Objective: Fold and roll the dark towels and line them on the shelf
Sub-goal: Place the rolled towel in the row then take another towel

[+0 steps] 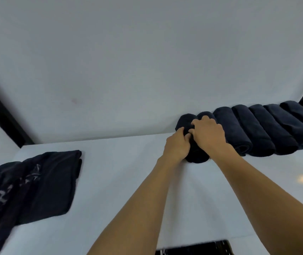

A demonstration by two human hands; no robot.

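Both hands meet on one rolled towel at the open end of the line. The left hand curls its fingers round the roll's left flank, and the right hand lies over its top with bent fingers closed on the cloth, so the grip is a two-handed clasp on this roll alone. The roll's long axis runs straight away from the grip toward the back wall, parallel to its neighbours. The row of rolled towels lies immediately right of the grip, apparently touching the held roll, so seating it likely means a nudge rightward, which the left hand is better placed to give. No container is in view; the white shelf carries everything. The pile of unrolled dark towels lies well left of the grip, nearer the person.
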